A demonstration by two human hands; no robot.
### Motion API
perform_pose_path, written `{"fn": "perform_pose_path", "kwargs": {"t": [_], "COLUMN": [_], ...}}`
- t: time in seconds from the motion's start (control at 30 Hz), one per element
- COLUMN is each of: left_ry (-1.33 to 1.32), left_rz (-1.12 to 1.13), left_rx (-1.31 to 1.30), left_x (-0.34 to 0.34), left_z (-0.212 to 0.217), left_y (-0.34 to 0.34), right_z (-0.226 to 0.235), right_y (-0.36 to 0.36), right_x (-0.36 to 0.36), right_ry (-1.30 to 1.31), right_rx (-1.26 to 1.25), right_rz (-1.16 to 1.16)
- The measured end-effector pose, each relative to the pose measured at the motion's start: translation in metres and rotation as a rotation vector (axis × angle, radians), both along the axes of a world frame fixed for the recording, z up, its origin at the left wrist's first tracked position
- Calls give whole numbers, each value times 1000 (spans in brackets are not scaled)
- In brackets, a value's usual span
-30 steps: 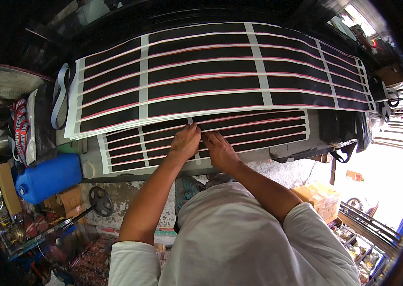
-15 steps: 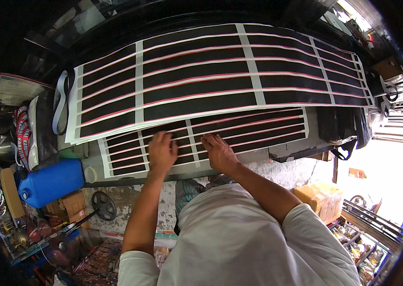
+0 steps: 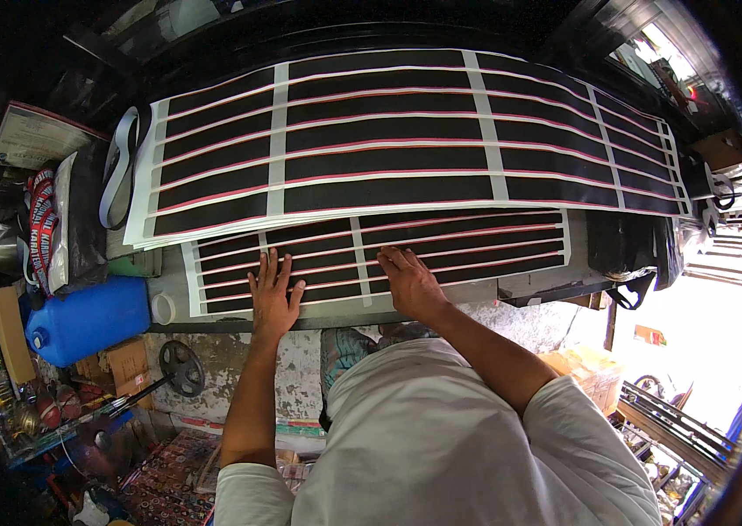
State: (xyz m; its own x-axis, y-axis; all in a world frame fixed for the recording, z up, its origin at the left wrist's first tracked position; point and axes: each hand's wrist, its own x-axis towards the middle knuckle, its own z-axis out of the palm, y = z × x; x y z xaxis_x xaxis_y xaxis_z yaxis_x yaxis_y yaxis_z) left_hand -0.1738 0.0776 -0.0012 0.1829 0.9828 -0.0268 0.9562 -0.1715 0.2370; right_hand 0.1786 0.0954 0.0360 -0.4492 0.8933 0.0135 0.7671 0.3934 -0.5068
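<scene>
Work on the lower sheet (image 3: 329, 261) looks to be at a steadying or smoothing step. That sheet, black panels divided by pale and red lines, lies on the bench (image 3: 542, 282) on the person's side of the sheet stack (image 3: 388, 131), its far edge hidden behind the stack's near edge. In front of the stack's left half, the left hand (image 3: 274, 294) is palm down with fingers spread and thumb held out, apparently resting on the lower sheet. Nearer the stack's middle, the right hand (image 3: 410, 285) has its fingers bent and close together, tips at the sheet; whether they pinch anything I cannot tell. A pale strap (image 3: 115, 180) loops just beside the stack's left end.

As I judge it, the next move calls for light, flat pressure from the left hand, the right fingertips kept steady, and care not to catch the stack's overlapping edge.
</scene>
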Motion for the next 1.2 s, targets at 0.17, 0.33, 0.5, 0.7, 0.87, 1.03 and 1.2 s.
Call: {"fn": "perform_pose_path", "kwargs": {"t": [0.17,0.33,0.5,0.7,0.87,1.03,1.2], "left_ry": [38,-19,-14,-9,4,26,37], "left_rz": [25,209,214,243,250,261,262], "left_rx": [29,62,3,-56,-77,-129,-132], "left_x": [-4,-21,-21,-20,-20,-20,-23], "left_z": [5,-7,-3,5,8,9,7], "left_y": [4,5,7,10,11,14,10], "right_z": [-2,1,-9,-1,-10,-14,-16], "right_y": [6,44,65,73,78,83,83], "right_x": [-1,1,3,-9,-12,-16,-18], "right_ry": [85,23,-53,-196,-91,-80,-97], "right_rx": [-2,51,81,-62,-75,-108,-99], "right_rz": [-52,-252,-196,-235,-299,-335,-339]}}
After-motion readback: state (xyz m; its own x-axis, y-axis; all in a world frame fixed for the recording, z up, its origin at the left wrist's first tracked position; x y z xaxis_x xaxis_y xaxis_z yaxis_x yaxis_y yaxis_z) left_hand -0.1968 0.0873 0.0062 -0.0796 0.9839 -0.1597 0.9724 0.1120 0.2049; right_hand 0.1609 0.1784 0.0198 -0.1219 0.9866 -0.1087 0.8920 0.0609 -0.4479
